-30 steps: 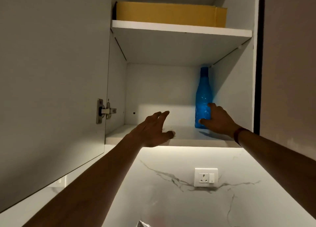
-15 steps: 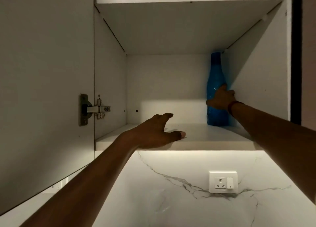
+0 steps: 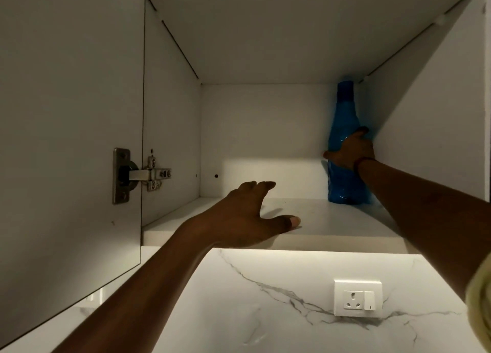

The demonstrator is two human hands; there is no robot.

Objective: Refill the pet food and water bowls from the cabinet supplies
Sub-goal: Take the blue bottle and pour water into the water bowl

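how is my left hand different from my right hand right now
The left hand lies flat and open at the front edge of the lower shelf, holding nothing; the right hand is wrapped around the blue bottle. The left hand is near the front, the right hand deep in the back right corner. Both reach into the cabinet.

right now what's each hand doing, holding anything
Left hand: open, empty, resting on the shelf edge.
Right hand: closed around the blue bottle.
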